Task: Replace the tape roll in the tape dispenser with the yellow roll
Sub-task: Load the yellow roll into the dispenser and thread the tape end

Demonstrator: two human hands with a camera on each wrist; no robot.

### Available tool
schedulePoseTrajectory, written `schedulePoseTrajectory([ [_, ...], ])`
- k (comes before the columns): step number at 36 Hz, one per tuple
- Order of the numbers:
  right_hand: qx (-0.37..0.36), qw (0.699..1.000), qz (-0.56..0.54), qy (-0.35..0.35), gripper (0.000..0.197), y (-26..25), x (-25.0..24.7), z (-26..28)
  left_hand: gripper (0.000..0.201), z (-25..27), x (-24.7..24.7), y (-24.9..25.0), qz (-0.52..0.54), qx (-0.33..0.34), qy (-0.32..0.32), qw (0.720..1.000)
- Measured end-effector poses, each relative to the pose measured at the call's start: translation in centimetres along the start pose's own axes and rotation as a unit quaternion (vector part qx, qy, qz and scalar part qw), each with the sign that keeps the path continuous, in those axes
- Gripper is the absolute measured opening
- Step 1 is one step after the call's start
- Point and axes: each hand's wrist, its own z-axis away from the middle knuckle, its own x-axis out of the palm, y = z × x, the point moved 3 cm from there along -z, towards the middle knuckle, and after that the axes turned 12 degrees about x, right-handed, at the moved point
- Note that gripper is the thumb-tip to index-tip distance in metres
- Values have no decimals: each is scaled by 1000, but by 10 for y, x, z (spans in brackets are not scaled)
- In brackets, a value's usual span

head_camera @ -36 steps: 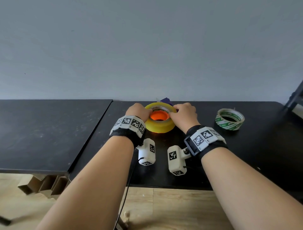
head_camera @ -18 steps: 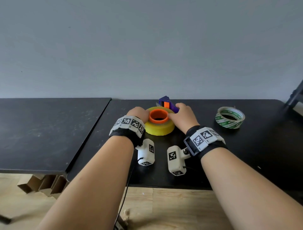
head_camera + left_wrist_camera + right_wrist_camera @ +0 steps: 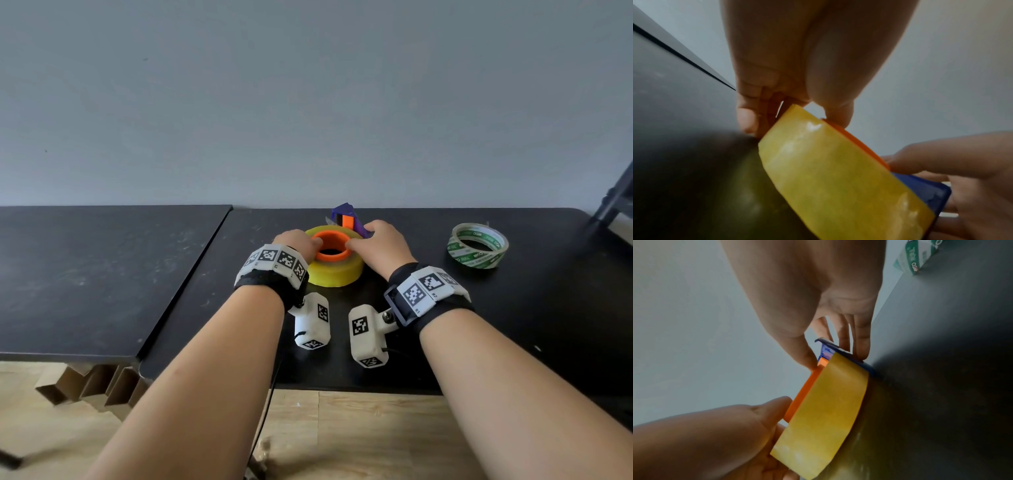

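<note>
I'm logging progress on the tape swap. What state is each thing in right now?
yellow roll: lying flat on the table, seated around the orange hub.
orange hub: standing up through the roll's core.
tape dispenser: lying on the table under the roll.
green-printed roll: off the dispenser, lying apart.
left hand: gripping the roll's edge.
right hand: holding roll and dispenser.

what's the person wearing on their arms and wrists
Both forearms are bare, with no sleeves. The left wrist and right wrist each carry a black strap bearing white blocks printed with black square-pattern markers. A white camera pod with the same markers hangs under each wrist, trailing a thin black cable.
</note>
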Motion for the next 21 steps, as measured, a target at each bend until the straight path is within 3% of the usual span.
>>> schedulePoseTrajectory([
  [5,19,999,-33,11,31,2,-1,2,34,-1,-2,6,45,13,7,999],
  [12,39,992,-116,12,44,8,1,2,58,-1,-12,12,219,21,115,969],
  [15,40,991,-126,21,41,10,-1,4,49,3,-21,19,235,38,98,966],
  [17,41,990,-132,23,40,12,-2,5,28,2,-24,22,228,47,86,969],
  [21,45,989,-136,20,42,16,-4,4,37,6,-28,26,257,63,101,959],
])
